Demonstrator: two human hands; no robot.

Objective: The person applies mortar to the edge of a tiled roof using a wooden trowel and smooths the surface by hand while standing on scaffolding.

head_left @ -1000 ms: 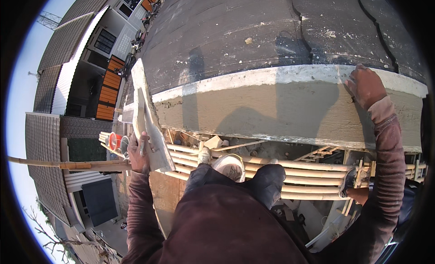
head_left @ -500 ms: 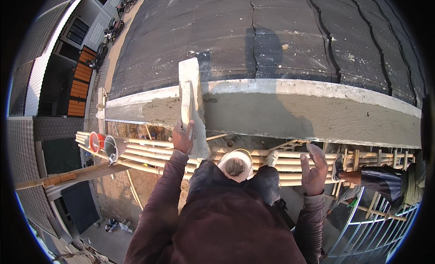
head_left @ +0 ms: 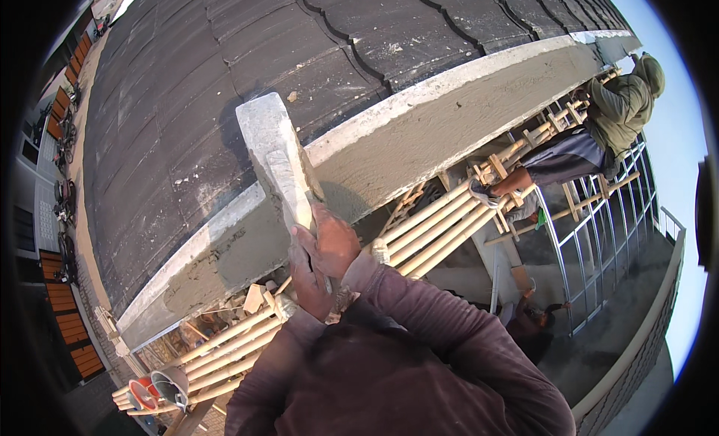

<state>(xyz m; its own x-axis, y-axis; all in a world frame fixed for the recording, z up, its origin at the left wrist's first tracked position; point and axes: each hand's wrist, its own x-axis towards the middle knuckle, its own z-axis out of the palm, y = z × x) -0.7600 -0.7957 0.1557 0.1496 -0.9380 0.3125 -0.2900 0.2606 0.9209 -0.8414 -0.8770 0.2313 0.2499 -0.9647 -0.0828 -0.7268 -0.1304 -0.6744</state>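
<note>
Board (head_left: 264, 129) held two-handed: the right hand (head_left: 335, 240), earlier apart, has joined the left hand (head_left: 308, 279) at the handle's lower end (head_left: 302, 213), leaving neither free.

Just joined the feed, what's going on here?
A person has both hands, left hand and right hand, together at the near end of a long pale float board; each hand's exact grip is hard to make out. The board's far end points toward the dark tiled roof, across a grey rendered band at its edge. Bamboo poles run below. A co-worker in an olive hooded top is further along, on the right.
</note>
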